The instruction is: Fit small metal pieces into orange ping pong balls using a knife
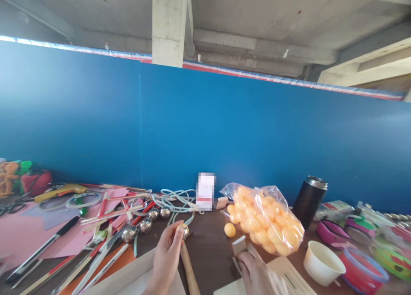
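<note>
My left hand (165,258) is at the bottom centre, fingers pinched on a small shiny ball (185,231) held just above the brown table (208,252). A wooden stick (189,271) lies right beside this hand. My right hand (257,273) rests lower right with its fingers closed on a small folded piece of cardboard (240,245). A loose orange ball (230,230) lies between the hands, next to a clear bag of orange balls (268,220).
Several silver balls (146,222) lie in a row, with white cords (175,199) behind. Pens, sticks and pink paper (25,233) cover the left. A black flask (308,201), white cup (323,263) and coloured tape rolls (362,271) stand right. A blue wall (205,128) backs the table.
</note>
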Motion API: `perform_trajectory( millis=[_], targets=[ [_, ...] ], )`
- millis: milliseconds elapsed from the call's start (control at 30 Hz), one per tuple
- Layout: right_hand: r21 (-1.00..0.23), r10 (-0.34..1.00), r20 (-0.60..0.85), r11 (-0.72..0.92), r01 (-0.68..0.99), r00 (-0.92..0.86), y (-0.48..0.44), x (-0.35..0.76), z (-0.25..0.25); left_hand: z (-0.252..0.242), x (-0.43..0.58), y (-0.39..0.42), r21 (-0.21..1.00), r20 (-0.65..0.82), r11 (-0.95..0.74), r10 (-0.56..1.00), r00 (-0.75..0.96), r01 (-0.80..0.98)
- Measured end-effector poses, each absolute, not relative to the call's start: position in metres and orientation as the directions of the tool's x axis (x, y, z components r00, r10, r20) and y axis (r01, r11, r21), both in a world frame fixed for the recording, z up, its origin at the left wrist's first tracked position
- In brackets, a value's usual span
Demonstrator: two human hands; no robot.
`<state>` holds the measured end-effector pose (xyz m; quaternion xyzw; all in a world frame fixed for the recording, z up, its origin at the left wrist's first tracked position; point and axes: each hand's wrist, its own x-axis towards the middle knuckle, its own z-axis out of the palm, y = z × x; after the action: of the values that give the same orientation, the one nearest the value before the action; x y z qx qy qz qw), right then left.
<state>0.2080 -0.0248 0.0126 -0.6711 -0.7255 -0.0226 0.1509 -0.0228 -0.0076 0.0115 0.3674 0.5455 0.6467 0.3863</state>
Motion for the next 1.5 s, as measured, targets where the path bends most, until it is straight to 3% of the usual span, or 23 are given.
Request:
perform_trajectory(
  millis=[267, 500, 867, 1200, 1500],
  targets=[
    [-0.225, 0.992, 0.129, 0.043, 0.974, -0.014, -0.024, 0.21, 0.021, 0.007, -0.024, -0.006, 0.993, 0.068, -0.101, 0.909, -0.411, -0.06],
    [-0.225, 0.994, 0.106, 0.017, 0.974, 0.007, -0.021, 0.212, 0.023, 0.007, -0.025, -0.006, 0.995, 0.079, -0.1, 0.91, -0.406, -0.029],
    [-0.377, 1.0, 0.003, -0.012, 0.926, 0.014, -0.017, 0.22, 0.029, 0.007, -0.025, -0.007, 0.993, 0.097, -0.114, 0.918, -0.385, -0.022],
    [-0.405, 0.999, 0.013, -0.023, 0.914, 0.031, -0.016, 0.221, 0.024, 0.004, -0.025, -0.005, 0.994, 0.103, -0.108, 0.927, -0.361, 0.006],
    [-0.35, 0.999, 0.054, 0.021, 0.936, -0.002, -0.022, 0.217, 0.031, 0.004, -0.025, -0.007, 0.989, 0.145, -0.137, 0.925, -0.352, 0.049]
  ],
)
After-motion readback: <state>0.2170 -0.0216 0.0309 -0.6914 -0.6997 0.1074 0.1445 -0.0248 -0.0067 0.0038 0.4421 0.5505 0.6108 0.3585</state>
